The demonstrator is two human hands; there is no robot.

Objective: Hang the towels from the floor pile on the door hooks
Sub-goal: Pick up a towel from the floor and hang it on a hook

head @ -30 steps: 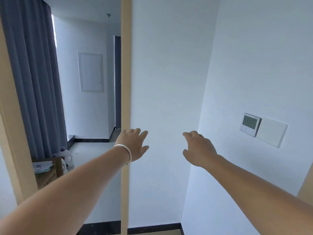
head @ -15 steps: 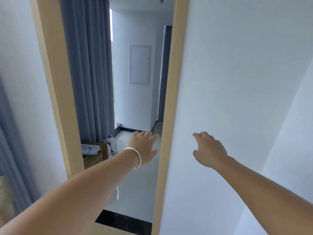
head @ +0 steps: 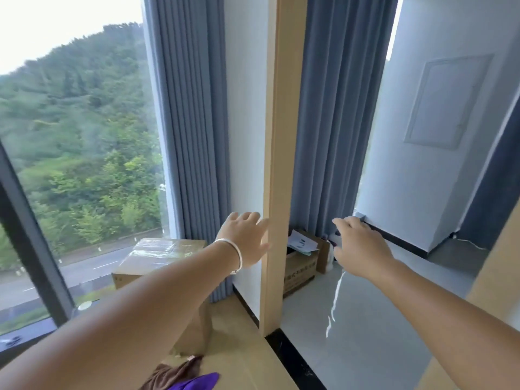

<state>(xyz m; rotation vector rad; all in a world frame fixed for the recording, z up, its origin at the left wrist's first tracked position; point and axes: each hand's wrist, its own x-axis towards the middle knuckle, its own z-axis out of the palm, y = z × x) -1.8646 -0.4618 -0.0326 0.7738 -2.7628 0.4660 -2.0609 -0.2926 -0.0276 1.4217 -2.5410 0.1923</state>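
A pile of towels lies on the wooden floor at the bottom edge: a brown towel and a purple towel, partly cut off by the frame. My left hand, with a silver bangle at the wrist, is stretched out in front of the wooden door frame post, fingers apart and empty. My right hand reaches forward through the doorway, fingers loosely spread, holding nothing. No door hooks are in view.
A taped cardboard box stands by the big window on the left. Blue-grey curtains hang on both sides of the post. Another box with papers sits beyond the doorway on grey tiles.
The view has swung left and down, away from the white door to the window and door frame. The towel pile has come into sight. Both hands stay outstretched and empty.
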